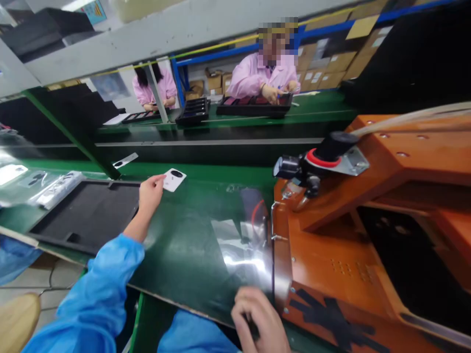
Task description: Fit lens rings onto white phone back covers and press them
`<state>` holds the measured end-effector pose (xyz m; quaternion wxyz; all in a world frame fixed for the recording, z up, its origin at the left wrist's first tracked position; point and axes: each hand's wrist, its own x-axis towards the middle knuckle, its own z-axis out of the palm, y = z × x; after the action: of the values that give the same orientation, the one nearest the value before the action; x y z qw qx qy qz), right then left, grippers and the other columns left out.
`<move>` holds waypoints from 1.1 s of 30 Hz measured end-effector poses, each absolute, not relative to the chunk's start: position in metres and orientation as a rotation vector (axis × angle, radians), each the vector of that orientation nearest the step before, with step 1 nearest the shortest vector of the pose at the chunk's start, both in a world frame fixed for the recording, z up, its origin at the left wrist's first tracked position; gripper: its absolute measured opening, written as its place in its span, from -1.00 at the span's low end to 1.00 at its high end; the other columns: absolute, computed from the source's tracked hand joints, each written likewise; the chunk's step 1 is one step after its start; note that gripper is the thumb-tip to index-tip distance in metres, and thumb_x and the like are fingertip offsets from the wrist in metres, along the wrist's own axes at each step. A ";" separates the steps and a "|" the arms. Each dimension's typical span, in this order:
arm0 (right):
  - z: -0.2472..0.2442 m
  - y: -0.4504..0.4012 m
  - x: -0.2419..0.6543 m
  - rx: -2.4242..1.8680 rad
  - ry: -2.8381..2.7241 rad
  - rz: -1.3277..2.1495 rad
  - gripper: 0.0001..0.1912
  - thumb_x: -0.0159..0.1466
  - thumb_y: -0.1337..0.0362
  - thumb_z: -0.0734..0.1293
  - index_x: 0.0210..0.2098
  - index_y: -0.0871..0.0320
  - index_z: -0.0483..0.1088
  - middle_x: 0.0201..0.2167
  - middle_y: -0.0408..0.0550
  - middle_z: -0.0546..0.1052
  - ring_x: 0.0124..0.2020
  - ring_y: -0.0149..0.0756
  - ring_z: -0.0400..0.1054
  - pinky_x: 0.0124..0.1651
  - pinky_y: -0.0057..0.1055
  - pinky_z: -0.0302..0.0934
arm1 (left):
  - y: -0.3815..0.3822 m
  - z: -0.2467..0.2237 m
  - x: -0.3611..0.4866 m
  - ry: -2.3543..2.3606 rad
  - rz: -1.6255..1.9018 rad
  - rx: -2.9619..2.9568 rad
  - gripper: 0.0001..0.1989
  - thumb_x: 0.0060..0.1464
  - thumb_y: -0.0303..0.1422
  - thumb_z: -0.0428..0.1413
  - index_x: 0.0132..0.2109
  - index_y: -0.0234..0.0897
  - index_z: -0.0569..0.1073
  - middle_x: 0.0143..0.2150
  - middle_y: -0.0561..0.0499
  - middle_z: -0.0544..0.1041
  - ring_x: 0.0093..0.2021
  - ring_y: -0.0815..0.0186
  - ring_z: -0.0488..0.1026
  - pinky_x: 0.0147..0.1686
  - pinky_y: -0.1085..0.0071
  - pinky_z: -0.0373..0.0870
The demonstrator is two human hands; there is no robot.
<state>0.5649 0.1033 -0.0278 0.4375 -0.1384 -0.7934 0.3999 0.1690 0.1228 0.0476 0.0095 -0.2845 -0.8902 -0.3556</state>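
Note:
At the far side of the green bench my left hand (150,192) is closed, its fingertips pinching the left edge of a white phone back cover (174,180). That cover is a flat panel with rounded corners and a black oval near its top. Low in the view, my right hand (260,321) is at the bench's front edge, beside the orange machine. Its fingers are curled in, and a dark gap shows between them. Whether anything is in them I cannot make out. A black tray (90,213) lies left of my left wrist.
The orange machine (324,245) with a black pressure regulator (327,152) borders the right side. Clear film (239,240) lies on the green bench (172,245). Another white cover (125,160) rests by a green post (79,139). Two people in pink work across the line.

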 end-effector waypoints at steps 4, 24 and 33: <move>0.001 0.121 0.536 -0.598 -1.840 1.668 -0.65 0.49 0.09 0.26 -0.40 0.09 0.29 -0.45 -0.15 0.36 -0.43 -0.35 0.27 -0.36 -0.42 0.19 | 0.008 0.014 0.264 -2.642 -1.567 -0.783 -0.56 0.20 -0.10 0.14 0.03 -0.31 0.69 -0.43 -0.01 0.57 -0.53 0.33 0.36 -0.50 0.45 0.29; -0.003 0.163 0.474 -0.818 -2.199 1.789 -0.63 0.19 -0.09 0.31 -0.42 0.11 0.43 -0.49 -0.13 0.40 -0.45 -0.29 0.20 -0.33 -0.32 0.03 | -0.083 -0.083 0.402 -2.119 -0.745 -1.511 -0.41 0.38 0.06 0.06 0.35 -0.20 0.46 0.22 -0.24 0.55 0.30 -0.09 0.41 0.34 -0.02 0.14; -0.020 0.158 0.455 -0.784 -2.330 1.515 -0.80 0.24 0.15 0.33 -0.45 0.10 0.46 -0.23 0.00 0.49 -0.18 -0.16 0.38 -0.02 -0.21 0.26 | -0.068 -0.133 0.389 -1.924 -0.771 -1.469 -0.41 0.36 0.07 -0.01 0.37 -0.08 0.44 0.08 -0.04 0.68 0.21 0.06 0.47 0.52 0.05 -0.17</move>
<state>0.4551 0.1583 -0.0200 0.1266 -0.2694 -0.8004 0.5204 0.3885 -0.0682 -0.1329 0.2960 -0.5524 -0.7234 -0.2897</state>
